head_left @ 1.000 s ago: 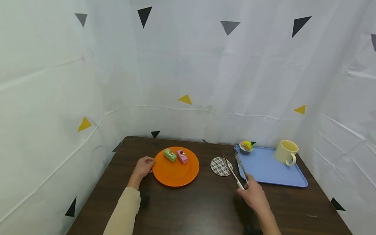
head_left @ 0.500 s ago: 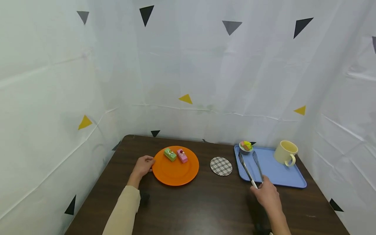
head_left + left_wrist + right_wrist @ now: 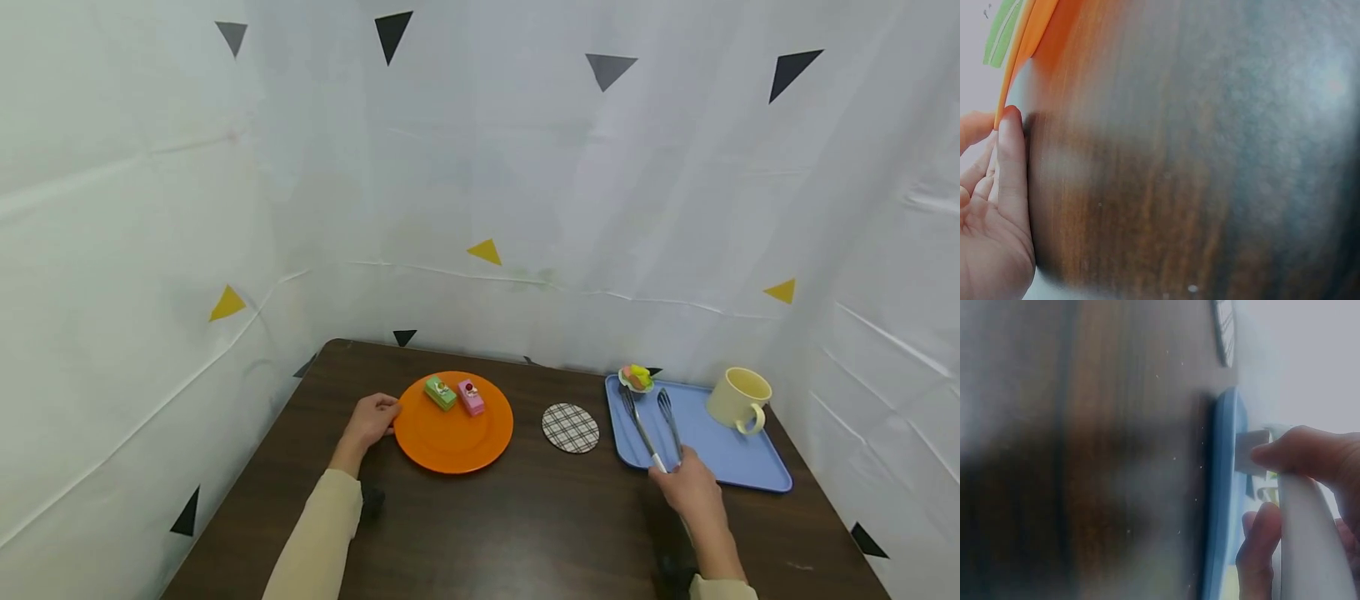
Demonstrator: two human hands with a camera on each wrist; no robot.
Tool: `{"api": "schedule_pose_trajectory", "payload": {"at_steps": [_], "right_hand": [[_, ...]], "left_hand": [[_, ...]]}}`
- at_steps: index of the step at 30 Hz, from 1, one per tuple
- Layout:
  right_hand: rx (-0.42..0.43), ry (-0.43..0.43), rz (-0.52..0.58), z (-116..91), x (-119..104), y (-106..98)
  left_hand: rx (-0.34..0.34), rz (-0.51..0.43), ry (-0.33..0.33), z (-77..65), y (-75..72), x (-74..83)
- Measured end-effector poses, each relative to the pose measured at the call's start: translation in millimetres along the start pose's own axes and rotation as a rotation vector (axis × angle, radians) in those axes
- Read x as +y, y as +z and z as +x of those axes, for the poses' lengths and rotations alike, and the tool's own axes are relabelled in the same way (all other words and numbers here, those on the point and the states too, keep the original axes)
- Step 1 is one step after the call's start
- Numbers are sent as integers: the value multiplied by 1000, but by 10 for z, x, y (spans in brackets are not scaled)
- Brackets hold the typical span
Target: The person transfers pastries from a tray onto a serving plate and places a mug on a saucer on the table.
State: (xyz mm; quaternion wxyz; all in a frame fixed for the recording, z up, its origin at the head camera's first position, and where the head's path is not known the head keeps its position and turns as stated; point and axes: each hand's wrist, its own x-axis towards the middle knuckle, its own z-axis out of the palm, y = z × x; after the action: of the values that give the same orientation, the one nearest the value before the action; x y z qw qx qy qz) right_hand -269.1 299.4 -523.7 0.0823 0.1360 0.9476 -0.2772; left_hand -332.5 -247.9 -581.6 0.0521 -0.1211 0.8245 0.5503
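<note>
In the head view my left hand (image 3: 371, 419) pinches the left rim of an orange plate (image 3: 450, 450). The left wrist view shows the thumb above that rim and a finger below it. A green cake piece (image 3: 440, 393) and a pink cake piece (image 3: 471, 397) sit toward the plate's back. My right hand (image 3: 692, 492) grips metal tongs (image 3: 645, 435) with a white handle (image 3: 1310, 544). Their arms are spread over a blue tray (image 3: 727, 454). The left tip is at a small cup of colourful food (image 3: 637, 378), which looks tilted; whether they touch, I cannot tell.
A yellow mug (image 3: 738, 396) stands on the tray's right side, its handle toward me. Between plate and tray lies a round checked coaster (image 3: 571, 428). White cloth (image 3: 525, 183) hangs behind and beside the dark wooden table (image 3: 510, 533).
My right hand has carried the tongs rightward from above the coaster to over the tray. The small cup has gone from upright to tilted. My left hand stays at the plate's rim.
</note>
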Motion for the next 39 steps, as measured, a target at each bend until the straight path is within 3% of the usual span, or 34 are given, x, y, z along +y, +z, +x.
{"api": "schedule_pose_trajectory", "payload": {"at_steps": [5, 18, 28, 39], "right_hand": [[20, -37, -9, 101, -13, 13], [-22, -20, 58, 339, -61, 28], [0, -42, 83, 497, -116, 57], [47, -57, 54, 585, -160, 128]], "left_hand": [[19, 4, 4, 2, -31, 8], [9, 3, 2, 17, -50, -19], [16, -10, 11, -28, -39, -6], [15, -30, -2, 21, 4, -38]]}}
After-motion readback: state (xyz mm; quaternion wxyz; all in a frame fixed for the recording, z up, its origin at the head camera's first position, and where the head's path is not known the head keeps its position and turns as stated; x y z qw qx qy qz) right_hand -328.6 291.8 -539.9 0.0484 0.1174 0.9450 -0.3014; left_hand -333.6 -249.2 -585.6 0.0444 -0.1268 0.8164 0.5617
